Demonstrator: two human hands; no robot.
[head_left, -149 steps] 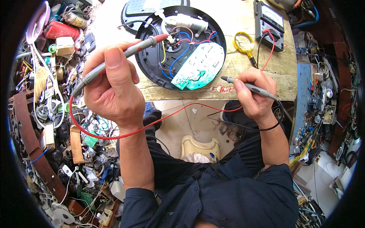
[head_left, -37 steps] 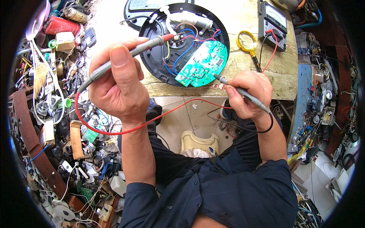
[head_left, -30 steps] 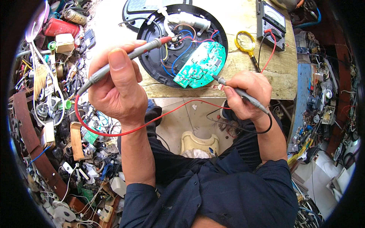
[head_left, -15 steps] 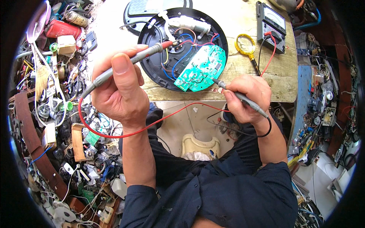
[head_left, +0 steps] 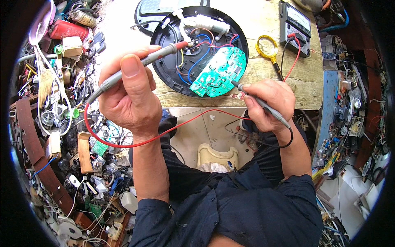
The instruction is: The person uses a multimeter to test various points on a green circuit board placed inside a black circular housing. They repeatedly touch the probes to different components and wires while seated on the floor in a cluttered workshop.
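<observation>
A grey test probe with a red tip (head_left: 144, 61) is pinched in my left hand (head_left: 131, 88). Its tip end reaches over the black round housing (head_left: 162, 74), near a white fitting and wires. My right hand (head_left: 269, 101) is closed on a grey and black test probe (head_left: 265, 107), pointed at the lower right edge of the green circuit board (head_left: 222, 72). I cannot tell whether either tip touches. The board lies inside the housing, joined by blue, red and yellow wires. A white plastic pump-like part (head_left: 205, 24) sits at the housing's back.
An analog multimeter (head_left: 294, 29) with red and black leads plugged in lies at the back right of the wooden table (head_left: 181, 99). Beside it is a yellow magnifying glass (head_left: 267, 47). Electronic scrap (head_left: 96, 181) crowds the left. A beige stool (head_left: 218, 155) stands between my legs.
Slight shift only: the table and the things on it sit a little further right and up in the picture. Both hands keep their grip and nearly the same pose.
</observation>
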